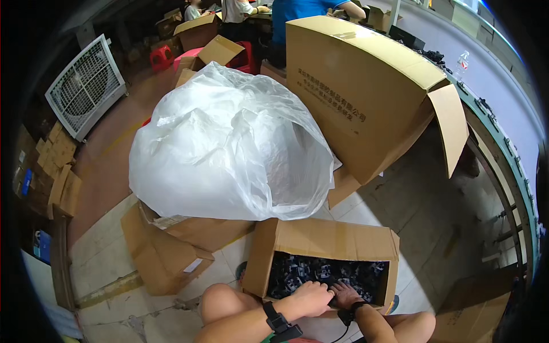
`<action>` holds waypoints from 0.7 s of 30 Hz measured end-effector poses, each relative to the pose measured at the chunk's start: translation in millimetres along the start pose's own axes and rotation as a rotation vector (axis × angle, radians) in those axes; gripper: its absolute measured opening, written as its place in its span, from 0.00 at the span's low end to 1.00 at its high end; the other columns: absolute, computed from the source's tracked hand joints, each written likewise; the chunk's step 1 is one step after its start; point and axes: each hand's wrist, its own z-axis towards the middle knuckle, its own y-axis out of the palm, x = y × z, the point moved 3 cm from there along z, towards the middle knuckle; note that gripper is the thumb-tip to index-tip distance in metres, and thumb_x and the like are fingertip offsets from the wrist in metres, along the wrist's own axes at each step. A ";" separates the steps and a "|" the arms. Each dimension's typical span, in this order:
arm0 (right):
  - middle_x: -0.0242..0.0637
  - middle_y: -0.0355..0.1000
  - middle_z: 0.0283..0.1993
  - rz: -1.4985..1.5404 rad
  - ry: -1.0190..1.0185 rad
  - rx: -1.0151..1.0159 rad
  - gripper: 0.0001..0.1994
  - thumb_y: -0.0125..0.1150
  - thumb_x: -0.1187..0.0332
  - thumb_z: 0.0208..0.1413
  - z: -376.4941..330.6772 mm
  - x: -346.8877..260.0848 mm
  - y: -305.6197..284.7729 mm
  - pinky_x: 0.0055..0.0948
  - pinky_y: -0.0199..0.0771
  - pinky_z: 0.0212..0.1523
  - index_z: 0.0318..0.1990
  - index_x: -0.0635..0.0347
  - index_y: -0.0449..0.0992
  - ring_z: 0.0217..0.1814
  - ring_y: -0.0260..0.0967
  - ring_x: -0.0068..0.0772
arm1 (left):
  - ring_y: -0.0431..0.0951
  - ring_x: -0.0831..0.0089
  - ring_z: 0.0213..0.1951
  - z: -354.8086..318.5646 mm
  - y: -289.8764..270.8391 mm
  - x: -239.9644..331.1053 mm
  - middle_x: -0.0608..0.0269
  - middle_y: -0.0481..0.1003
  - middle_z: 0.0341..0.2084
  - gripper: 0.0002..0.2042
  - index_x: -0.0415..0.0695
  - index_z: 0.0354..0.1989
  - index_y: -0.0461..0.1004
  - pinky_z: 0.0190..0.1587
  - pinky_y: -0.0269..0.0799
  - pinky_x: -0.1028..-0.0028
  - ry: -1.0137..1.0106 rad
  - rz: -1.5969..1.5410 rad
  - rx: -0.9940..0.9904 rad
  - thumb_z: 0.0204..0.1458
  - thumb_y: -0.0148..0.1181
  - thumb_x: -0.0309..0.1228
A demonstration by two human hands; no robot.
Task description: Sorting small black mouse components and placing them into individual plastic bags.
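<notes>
An open cardboard box (337,237) sits on the floor at my knees and holds many small black plastic parts (297,270). Over its near edge, my left hand (313,298) bends inward with fingers curled together; anything between the fingertips is hidden. Right beside it, my right hand (346,295) rests on the black parts, its fingers stretched out and apart. The two hands nearly touch. Both wrists carry dark straps, and a thin cable hangs by the right one.
A large translucent plastic bag (229,143) bulges on a carton beyond the box. A tall tilted carton (366,103) stands right of it. A white-framed fan (86,86) stands far left; a curved green-edged bench (503,143) runs along the right. Other people work at the back.
</notes>
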 end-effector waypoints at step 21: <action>0.49 0.64 0.59 -0.143 0.019 0.516 0.26 0.50 0.65 0.56 14.5 -23.0 -4.2 0.40 0.64 0.59 0.64 0.56 0.65 0.59 0.64 0.46 | 0.78 0.50 0.44 7.8 11.8 -4.2 0.47 0.76 0.38 0.19 0.40 0.45 0.75 0.45 0.75 0.57 -0.023 0.034 -0.110 0.53 0.61 0.42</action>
